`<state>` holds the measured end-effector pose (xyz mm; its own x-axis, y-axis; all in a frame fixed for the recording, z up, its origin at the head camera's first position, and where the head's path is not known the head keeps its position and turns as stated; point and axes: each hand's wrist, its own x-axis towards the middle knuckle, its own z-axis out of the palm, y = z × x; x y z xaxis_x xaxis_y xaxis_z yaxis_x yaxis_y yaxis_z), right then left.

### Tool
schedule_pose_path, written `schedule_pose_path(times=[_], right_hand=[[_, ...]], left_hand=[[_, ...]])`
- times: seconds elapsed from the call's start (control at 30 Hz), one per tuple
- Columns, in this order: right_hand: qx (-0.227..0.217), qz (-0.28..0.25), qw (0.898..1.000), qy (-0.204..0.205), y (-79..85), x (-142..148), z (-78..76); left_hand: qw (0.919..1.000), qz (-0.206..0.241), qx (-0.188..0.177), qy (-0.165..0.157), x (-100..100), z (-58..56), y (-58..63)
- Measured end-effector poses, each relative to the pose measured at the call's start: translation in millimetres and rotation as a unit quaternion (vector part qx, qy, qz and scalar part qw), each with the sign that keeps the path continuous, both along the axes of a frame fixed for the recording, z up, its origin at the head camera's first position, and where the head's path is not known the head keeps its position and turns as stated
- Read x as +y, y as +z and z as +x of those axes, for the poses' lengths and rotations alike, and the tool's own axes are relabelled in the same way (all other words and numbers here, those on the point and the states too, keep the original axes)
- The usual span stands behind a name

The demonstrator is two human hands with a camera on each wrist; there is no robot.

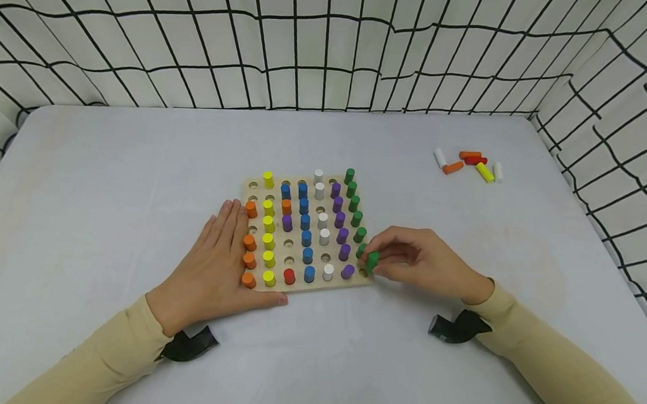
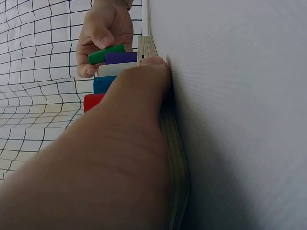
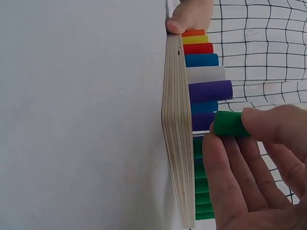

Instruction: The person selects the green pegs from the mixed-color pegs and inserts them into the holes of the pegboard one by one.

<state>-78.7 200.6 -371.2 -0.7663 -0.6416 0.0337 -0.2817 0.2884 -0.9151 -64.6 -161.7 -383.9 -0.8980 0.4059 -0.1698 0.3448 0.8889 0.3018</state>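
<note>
A wooden pegboard (image 1: 279, 279) lies on the table, filled with rows of colored pegs. Along its left edge rests my left hand (image 1: 210, 266), fingers straight and together, the thumb reaching along the front edge. My right hand (image 1: 424, 260) pinches a green peg (image 1: 372, 262) between thumb and fingertips, just above the front right corner hole (image 1: 363, 273). In the right wrist view the held green peg (image 3: 229, 123) is tilted sideways, out of the board. Other green pegs (image 1: 356, 218) stand in the right-hand column, beside the purple pegs (image 1: 342, 236).
Loose pegs in white, orange, red and yellow (image 1: 484, 172) lie at the back right of the white-covered table (image 1: 132, 168). Several holes (image 1: 288, 243) in the board hold no peg. A black wire grid (image 1: 322, 69) rises behind the table and along its sides.
</note>
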Motion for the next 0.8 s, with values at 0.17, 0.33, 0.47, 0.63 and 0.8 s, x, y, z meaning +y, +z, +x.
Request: schedule_pose_path(times=[0.17, 0.33, 0.47, 0.63, 0.8], right_hand=[[0.008, 0.010, 1.000, 0.000, 0.0, -1.1, 0.2], [0.025, 0.020, 0.999, 0.004, -2.2, -1.6, 0.2], [0.031, 0.019, 0.999, 0.006, -3.7, -2.5, 0.8], [0.032, 0.024, 0.999, 0.004, -3.3, -4.4, 2.5], [0.035, 0.021, 0.999, 0.005, -3.6, -5.2, 2.9]], left_hand=[[1.0000, 0.001, -0.001, 0.002, -0.3, 0.1, -0.2], [1.0000, 0.003, 0.000, 0.002, -0.2, -0.2, -0.7], [1.0000, 0.003, 0.001, 0.003, 0.1, -0.3, -0.5], [1.0000, 0.004, -0.001, 0.005, 0.3, -0.5, -0.2], [1.0000, 0.004, -0.001, 0.005, 0.4, -0.9, -0.7]])
